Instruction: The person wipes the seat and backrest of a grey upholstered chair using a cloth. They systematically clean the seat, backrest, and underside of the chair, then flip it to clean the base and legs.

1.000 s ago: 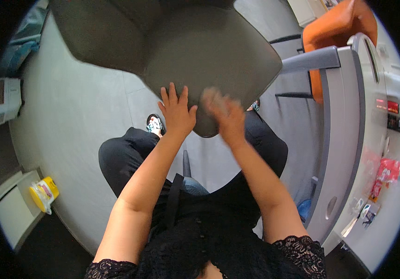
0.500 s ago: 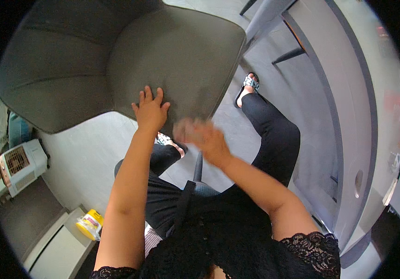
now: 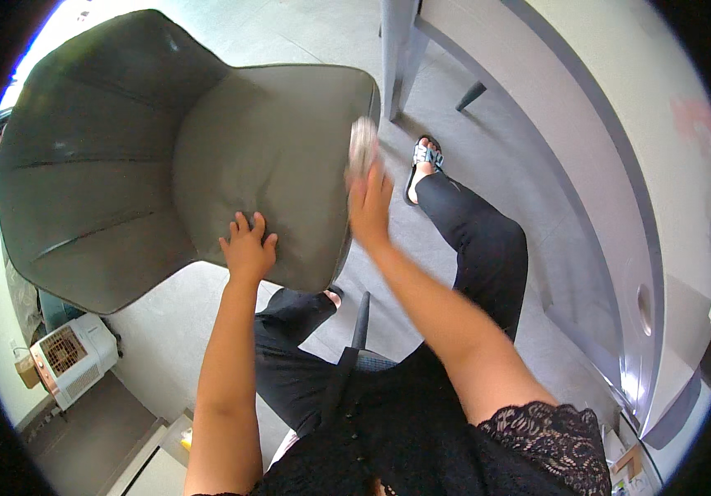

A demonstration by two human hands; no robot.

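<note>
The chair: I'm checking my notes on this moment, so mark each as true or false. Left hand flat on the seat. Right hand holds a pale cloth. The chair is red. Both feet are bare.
1. The left hand rests flat on the chair seat: true.
2. The right hand holds a pale cloth at the seat's edge: true.
3. The chair is red: false, it is grey-green.
4. Both feet are bare: false, the visible foot wears a sandal.

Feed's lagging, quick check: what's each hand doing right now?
Left hand: open, flat on the chair seat, holding nothing.
Right hand: at the seat's edge, pressing a blurred pale cloth; grip cannot be told.
</note>
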